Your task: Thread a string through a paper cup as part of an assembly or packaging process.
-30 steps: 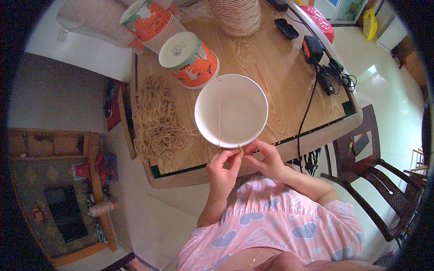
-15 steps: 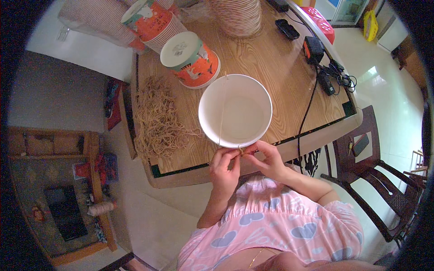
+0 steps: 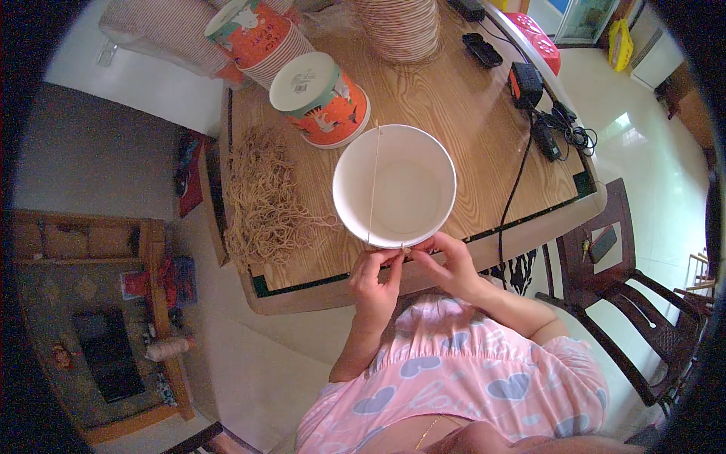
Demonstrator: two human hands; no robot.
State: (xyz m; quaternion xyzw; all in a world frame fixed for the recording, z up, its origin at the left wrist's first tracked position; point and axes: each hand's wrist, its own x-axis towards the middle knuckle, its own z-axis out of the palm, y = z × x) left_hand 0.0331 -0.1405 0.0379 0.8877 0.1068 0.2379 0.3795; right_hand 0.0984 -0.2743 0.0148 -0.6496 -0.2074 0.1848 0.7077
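A round white paper bowl sits near the front edge of the wooden-grained desk, a thin tan string stretched straight across its open mouth. The left hand and right hand meet at the bowl's near rim, fingertips pinched on the string's end there. Left of the bowl lies a tangled heap of tan strings; behind it, an upturned stack of orange printed bowls. Bare desk lies to the bowl's right, up to a black cable.
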